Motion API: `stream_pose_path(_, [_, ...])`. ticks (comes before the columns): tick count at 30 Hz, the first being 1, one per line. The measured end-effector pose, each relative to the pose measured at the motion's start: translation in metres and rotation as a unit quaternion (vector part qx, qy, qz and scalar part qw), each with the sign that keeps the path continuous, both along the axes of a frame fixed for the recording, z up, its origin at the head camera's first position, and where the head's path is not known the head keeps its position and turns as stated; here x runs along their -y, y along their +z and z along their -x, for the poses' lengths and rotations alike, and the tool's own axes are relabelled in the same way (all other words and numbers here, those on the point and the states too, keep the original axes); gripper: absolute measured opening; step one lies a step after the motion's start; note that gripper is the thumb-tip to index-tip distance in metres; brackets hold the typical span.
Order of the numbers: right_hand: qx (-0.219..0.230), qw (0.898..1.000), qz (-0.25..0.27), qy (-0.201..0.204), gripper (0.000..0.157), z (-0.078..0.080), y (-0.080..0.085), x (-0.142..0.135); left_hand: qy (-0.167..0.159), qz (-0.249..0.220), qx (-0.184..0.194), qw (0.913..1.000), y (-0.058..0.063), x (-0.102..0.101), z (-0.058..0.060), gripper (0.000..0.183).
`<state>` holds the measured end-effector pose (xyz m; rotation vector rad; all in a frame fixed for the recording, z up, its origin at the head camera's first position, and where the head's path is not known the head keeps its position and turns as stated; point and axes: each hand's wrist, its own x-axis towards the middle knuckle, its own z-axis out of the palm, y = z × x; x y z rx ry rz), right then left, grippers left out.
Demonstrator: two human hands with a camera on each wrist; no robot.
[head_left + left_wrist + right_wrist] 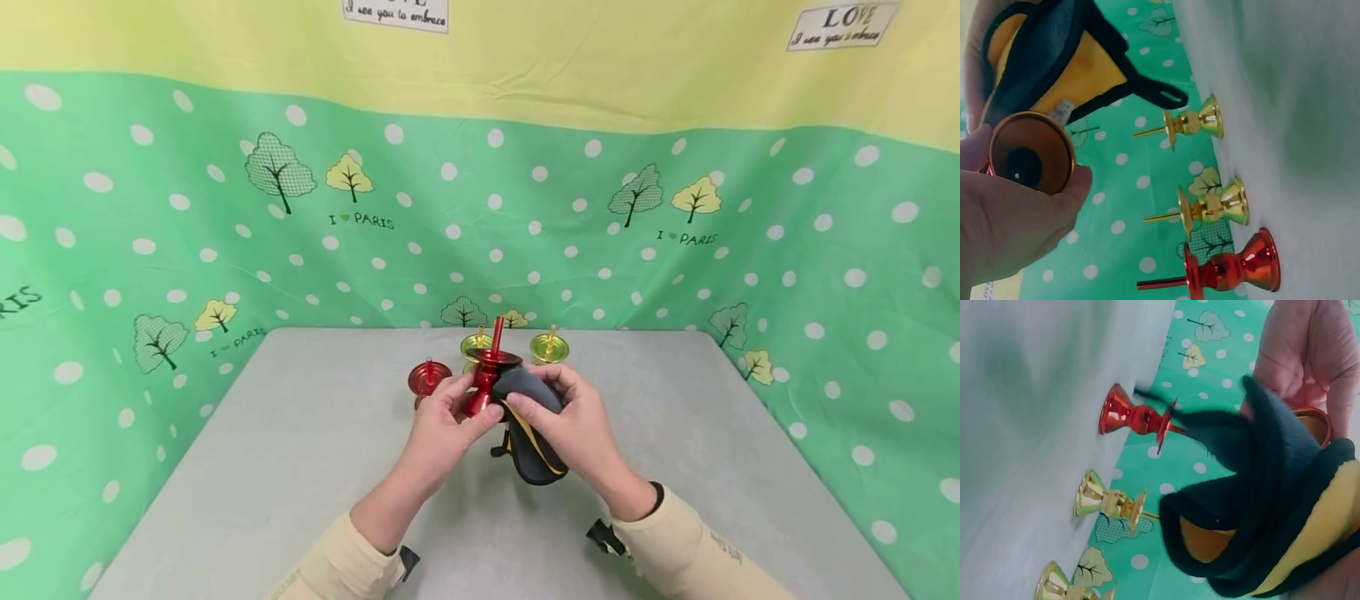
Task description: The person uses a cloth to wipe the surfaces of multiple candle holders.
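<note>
My left hand [438, 429] grips a red metallic candle holder [486, 379], upright above the table with its thin spike pointing up. In the left wrist view, its hollow round base [1032, 147] faces the camera between thumb and fingers. A dark blue and yellow cloth [534, 454] with black edging and a hanging loop [1160, 92] is folded in my right hand [583, 425]. That hand pinches the cloth between thumb and fingers, right against the side of the red holder. Part of the holder's stem is hidden behind the cloth and fingers.
Another red candle holder [429, 377] stands on the grey table [300, 467], left of the hands. Two gold candle holders, one at centre [1213, 206] and one farther right [550, 347], stand behind. A green and yellow printed curtain [525, 200] surrounds the table's back and sides.
</note>
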<state>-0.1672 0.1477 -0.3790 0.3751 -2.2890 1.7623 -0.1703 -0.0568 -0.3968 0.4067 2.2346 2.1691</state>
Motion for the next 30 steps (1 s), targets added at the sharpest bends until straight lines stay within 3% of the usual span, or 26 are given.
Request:
stream_pose_path(5, [-0.048,0.999,-0.002,0.007,0.030,-0.001,0.000,-0.003,0.003,-0.038,0.010,0.9992,0.002,0.002,0.001,0.072])
stream_pose_path(10, [0.004,1.000,0.004,-0.012,0.030,0.005,0.003,-0.004,-0.010,-0.100,0.045,0.9939,0.002,0.003,0.001,0.055])
stream_pose_path(13, [0.028,0.999,0.014,-0.008,0.032,0.004,0.003,-0.003,-0.015,-0.092,0.042,0.9947,-0.002,0.002,0.001,0.053])
stream_pose_path(18, [-0.003,1.000,0.008,-0.016,0.038,-0.005,0.002,0.003,-0.020,-0.060,0.017,0.9979,-0.004,0.000,-0.001,0.064])
stream_pose_path(24, [-0.009,1.000,0.020,-0.018,0.033,0.002,0.004,-0.003,-0.063,-0.071,0.028,0.9951,0.000,0.004,0.001,0.057])
stream_pose_path(27, [-0.012,1.000,0.010,-0.012,0.032,0.003,0.004,-0.004,-0.041,-0.063,0.029,0.9967,-0.003,0.002,0.002,0.055])
stream_pose_path(30, [-0.066,0.997,-0.023,-0.022,0.030,-0.001,0.001,-0.001,0.000,-0.048,0.015,0.9987,-0.005,-0.001,0.002,0.051])
